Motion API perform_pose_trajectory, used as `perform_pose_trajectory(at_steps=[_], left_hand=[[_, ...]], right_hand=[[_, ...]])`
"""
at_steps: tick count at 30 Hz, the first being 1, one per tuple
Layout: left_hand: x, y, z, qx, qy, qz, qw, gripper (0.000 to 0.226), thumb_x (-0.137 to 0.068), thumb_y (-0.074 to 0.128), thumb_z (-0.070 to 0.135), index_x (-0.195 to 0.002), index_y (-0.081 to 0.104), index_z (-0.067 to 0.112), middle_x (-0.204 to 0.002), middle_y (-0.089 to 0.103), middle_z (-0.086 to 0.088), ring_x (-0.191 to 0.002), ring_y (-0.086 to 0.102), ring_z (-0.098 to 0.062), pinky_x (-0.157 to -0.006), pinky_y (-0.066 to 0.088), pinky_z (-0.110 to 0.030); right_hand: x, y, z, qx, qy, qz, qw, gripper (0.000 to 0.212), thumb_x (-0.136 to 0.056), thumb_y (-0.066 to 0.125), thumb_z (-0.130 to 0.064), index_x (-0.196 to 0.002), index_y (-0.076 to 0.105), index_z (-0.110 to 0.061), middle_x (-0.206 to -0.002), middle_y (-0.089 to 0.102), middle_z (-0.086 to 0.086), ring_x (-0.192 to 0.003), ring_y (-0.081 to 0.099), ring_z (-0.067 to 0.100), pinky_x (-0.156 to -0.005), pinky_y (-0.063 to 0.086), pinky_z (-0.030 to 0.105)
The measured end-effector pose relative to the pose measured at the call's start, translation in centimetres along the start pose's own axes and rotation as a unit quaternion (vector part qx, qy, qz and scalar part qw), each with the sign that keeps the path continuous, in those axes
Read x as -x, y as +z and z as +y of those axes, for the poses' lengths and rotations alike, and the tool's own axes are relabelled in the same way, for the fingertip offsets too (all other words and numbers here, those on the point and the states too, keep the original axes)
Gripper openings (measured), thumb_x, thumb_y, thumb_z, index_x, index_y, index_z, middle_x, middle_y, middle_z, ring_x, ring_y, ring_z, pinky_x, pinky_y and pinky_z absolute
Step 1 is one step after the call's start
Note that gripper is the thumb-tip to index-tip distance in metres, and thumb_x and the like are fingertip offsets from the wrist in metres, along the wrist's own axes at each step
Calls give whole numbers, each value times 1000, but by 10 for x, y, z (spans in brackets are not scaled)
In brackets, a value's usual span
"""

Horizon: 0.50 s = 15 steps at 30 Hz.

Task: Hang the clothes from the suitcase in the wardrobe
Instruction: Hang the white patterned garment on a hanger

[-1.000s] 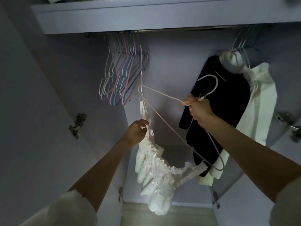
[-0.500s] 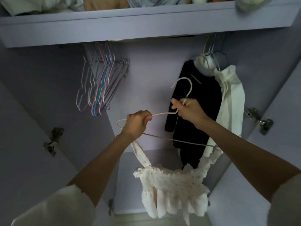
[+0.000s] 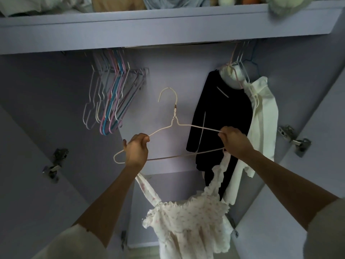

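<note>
I hold a white wire hanger (image 3: pixel 172 120) level in front of the open wardrobe, hook pointing up. My left hand (image 3: pixel 136 150) grips its left shoulder. My right hand (image 3: pixel 234 142) pinches its right shoulder. A white ruffled floral top (image 3: pixel 188 221) hangs below the hanger by its two straps, one strap under each hand. The wardrobe rail (image 3: pixel 179 46) runs just under the shelf, above the hanger's hook. The suitcase is out of view.
Several empty coloured hangers (image 3: pixel 112 101) hang at the rail's left. A black garment (image 3: pixel 220 118) and a white garment (image 3: pixel 261 128) hang at the right. The shelf (image 3: pixel 168 25) above holds folded cloth. Door hinges (image 3: pixel 295 141) stick out at both sides.
The hanger went from tilted to level. My right hand slid from the hook's neck to the right shoulder. The top now hangs spread by both straps, and the view tilted upward.
</note>
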<state>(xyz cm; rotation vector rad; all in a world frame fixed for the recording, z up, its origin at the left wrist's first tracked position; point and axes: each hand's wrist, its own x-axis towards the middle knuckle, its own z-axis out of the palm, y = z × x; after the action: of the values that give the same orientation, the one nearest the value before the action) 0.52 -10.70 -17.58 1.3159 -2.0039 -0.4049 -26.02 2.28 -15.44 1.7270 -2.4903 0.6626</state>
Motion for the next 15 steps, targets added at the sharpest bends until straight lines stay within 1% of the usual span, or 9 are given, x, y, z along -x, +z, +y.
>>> perform_pose_trajectory(at_steps=[1, 2, 3, 4, 5, 7, 9, 12, 15], left_hand=[[-1, -2, -2, -7, -1, -4, 1000, 29, -98, 40, 15, -94, 64, 0, -93, 66, -17, -88, 61, -36, -105, 30, -50], [-1, -4, -4, -8, 1, -7, 1000, 29, -98, 41, 16, -94, 65, -1, -92, 66, -19, -88, 61, -36, -100, 36, -46], [-2, -7, -6, -7, 5, -14, 1000, 29, -98, 42, 16, -95, 65, -2, -91, 66, -21, -87, 61, -38, -91, 42, -40], [-3, -10, -7, -11, 12, -24, 1000, 30, -97, 42, 16, -96, 64, -4, -90, 66, -23, -86, 61, -39, -81, 43, -34], [-4, -12, -7, -22, 15, -35, 999, 30, -98, 41, 17, -100, 64, -3, -92, 66, -23, -87, 61, -39, -77, 42, -33], [-8, -13, -1, -46, 3, -57, 997, 29, -98, 39, 14, -112, 61, 1, -104, 62, -22, -94, 59, -39, -81, 43, -37], [-11, -11, 9, -25, -12, -64, 998, 33, -97, 39, 7, -125, 55, 9, -119, 55, -21, -104, 56, -38, -89, 43, -38], [-15, -9, 24, 23, 10, -65, 998, 43, -95, 42, 6, -137, 42, 15, -134, 42, -18, -116, 49, -36, -99, 39, -38], [-25, -11, 39, 45, 28, -69, 996, 50, -94, 46, 8, -142, 32, 14, -138, 36, -18, -122, 43, -35, -102, 38, -40]], right_hand=[[1, 0, 1, -10, -1, -12, 1000, 28, -98, 37, -21, -95, 54, 0, -90, 60, 19, -85, 59, 36, -72, 44, 39], [2, -1, 2, -19, -9, -21, 1000, 28, -98, 37, -21, -93, 54, 0, -86, 61, 19, -81, 60, 36, -69, 44, 38], [4, -3, 2, -29, -23, -23, 999, 29, -99, 37, -22, -92, 56, 0, -82, 62, 18, -77, 60, 36, -67, 45, 38], [5, -4, 2, -36, -40, -17, 998, 32, -99, 36, -23, -91, 57, -1, -80, 62, 17, -74, 61, 36, -65, 46, 39], [5, -5, 1, -37, -54, -6, 998, 36, -98, 34, -26, -91, 59, -1, -79, 64, 16, -73, 62, 35, -64, 47, 39], [8, -6, -2, -39, -58, 8, 998, 43, -94, 31, -32, -91, 62, -2, -79, 66, 15, -71, 63, 34, -62, 48, 39], [9, -4, -3, -40, -41, 8, 998, 36, -97, 37, -26, -91, 64, -3, -81, 67, 15, -75, 63, 35, -64, 49, 39], [6, -3, -8, -88, 57, 2, 994, 27, -96, 43, -17, -89, 65, -3, -89, 67, 17, -86, 62, 35, -72, 46, 35], [-5, -8, -31, -185, 145, 5, 972, 28, -96, 44, -16, -94, 67, 0, -103, 66, 20, -98, 60, 34, -84, 45, 35]])
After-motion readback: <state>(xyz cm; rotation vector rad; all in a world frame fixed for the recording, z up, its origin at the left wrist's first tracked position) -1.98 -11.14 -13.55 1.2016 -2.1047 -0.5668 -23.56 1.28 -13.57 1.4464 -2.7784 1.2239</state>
